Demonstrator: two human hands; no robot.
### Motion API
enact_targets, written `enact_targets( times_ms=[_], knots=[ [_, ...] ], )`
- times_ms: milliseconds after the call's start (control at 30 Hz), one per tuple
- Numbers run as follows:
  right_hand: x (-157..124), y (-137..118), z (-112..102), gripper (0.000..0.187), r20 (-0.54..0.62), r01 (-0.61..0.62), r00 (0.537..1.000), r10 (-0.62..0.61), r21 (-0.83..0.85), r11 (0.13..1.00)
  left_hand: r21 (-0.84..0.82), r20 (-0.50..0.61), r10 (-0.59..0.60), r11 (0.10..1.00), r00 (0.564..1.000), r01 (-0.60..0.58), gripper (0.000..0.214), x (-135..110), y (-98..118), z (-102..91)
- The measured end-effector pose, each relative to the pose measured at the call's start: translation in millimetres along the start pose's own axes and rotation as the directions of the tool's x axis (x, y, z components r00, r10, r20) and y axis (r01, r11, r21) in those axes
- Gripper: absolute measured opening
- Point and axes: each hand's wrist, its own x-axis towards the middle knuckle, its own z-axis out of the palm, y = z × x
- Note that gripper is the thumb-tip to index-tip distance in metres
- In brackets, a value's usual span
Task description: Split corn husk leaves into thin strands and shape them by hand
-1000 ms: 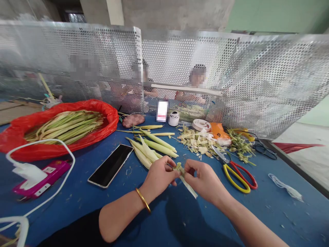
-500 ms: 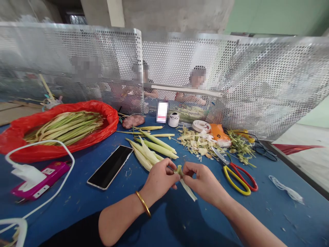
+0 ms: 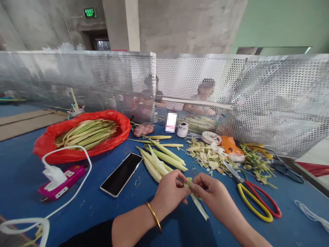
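Between my two hands is a pale green husk strip, its bunched upper end pinched and its flat tail hanging toward me. My left hand, with a gold bangle at the wrist, is closed on that bunched end from the left. From the right, my right hand pinches the same end with thumb and fingers. Just beyond my left hand lie several pale husk leaves and longer green ones. Scissors with one yellow and one red handle lie open to the right of my right hand.
On the blue table are a phone, a purple power strip with a white cable, and a red bag of green strips. Trimmed scraps, a tape roll and white cord lie right. A perforated metal screen stands behind; people sit beyond.
The camera view has tilted up and turned left, so everything appears lower and farther right. Both hands keep hold of the husk strip, with fingers shifted slightly at its bunched end.
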Motion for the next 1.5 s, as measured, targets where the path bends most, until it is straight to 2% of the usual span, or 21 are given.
enact_targets(
  times_ms=[200,367,533,633,733,800,900,1067,1233,1367,1500],
  knots=[
    [0,-2,-2,0.020,-0.009,-0.009,1.000,0.009,-0.043,0.999,-0.010,0.014,-0.012,1.000,1.000,0.012,0.017,0,1,0.9],
    [0,-1,0,0.021,-0.020,-0.004,1.000,0.003,-0.019,1.000,-0.024,0.011,-0.011,1.000,1.000,0.012,0.016,0,1,1.7],
    [1,6,3,0.013,-0.081,0.011,0.997,-0.005,0.068,0.998,-0.087,0.026,-0.005,0.996,1.000,0.007,0.016,-3,7,2.7],
    [3,10,3,0.022,-0.023,0.015,1.000,-0.013,0.106,0.994,-0.083,0.034,0.006,0.997,0.999,-0.003,0.014,-5,9,3.2],
    [4,10,2,0.031,0.064,0.025,0.997,-0.032,0.120,0.993,-0.044,0.047,0.037,0.998,0.998,-0.035,0.012,-5,7,3.4],
    [5,8,0,0.036,0.061,0.031,0.997,-0.040,0.142,0.989,-0.019,0.057,0.051,0.999,0.997,-0.050,0.011,-5,5,3.7],
    [4,3,-2,0.030,0.046,0.000,0.999,-0.011,0.236,0.972,0.005,0.069,0.042,0.999,0.997,-0.042,0.010,-6,3,4.8],
    [6,-4,-8,0.020,0.153,-0.151,0.983,0.098,0.380,0.913,0.099,0.090,0.035,0.994,0.995,-0.044,0.012,-8,7,5.5],
    [7,-6,-10,0.019,0.177,-0.178,0.977,0.120,0.355,0.918,0.280,0.063,0.084,0.955,0.994,-0.098,0.014,-11,13,3.0],
    [6,-3,-10,0.017,0.141,-0.151,0.984,0.109,0.331,0.931,0.303,0.090,0.074,0.948,0.993,-0.098,0.013,-12,16,1.7],
    [8,2,-8,0.021,0.028,-0.079,0.997,0.074,0.339,0.937,0.204,0.165,0.011,0.978,0.986,-0.045,0.006,-11,12,4.4]
  ],
)
